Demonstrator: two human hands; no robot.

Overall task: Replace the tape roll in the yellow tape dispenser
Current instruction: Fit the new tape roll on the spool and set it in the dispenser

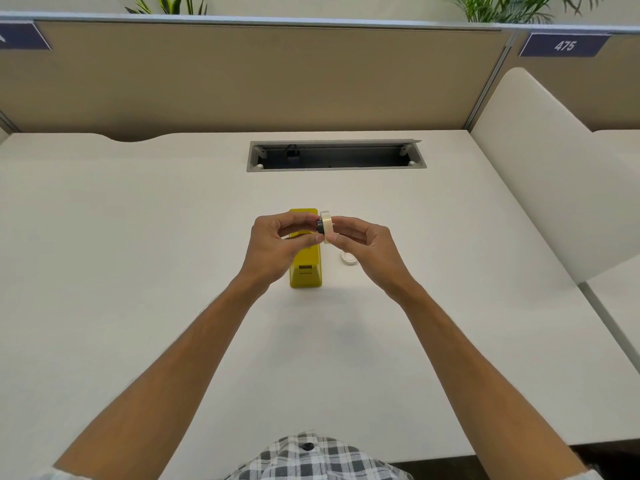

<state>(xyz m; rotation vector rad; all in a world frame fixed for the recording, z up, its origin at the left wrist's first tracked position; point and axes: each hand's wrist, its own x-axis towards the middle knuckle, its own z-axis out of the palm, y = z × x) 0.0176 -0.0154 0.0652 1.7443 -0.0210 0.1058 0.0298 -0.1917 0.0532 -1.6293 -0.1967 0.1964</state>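
Note:
The yellow tape dispenser [306, 271] stands on the white desk [138, 271], its far half partly hidden behind my left hand [277, 245]. Above it I hold a cream tape roll [326, 226] upright between both hands. My right hand [363, 247] pinches the roll from the right. My left hand's fingertips grip a black hub [320, 226] at the roll's left face. A second, thin whitish ring of tape [348, 258] lies flat on the desk just right of the dispenser, partly hidden by my right hand.
A grey cable tray opening [336, 155] is set into the desk beyond the dispenser. A beige partition [242, 77] closes the back, and a white side divider [554, 174] stands at the right. My checked shirt [311, 459] shows at the near desk edge.

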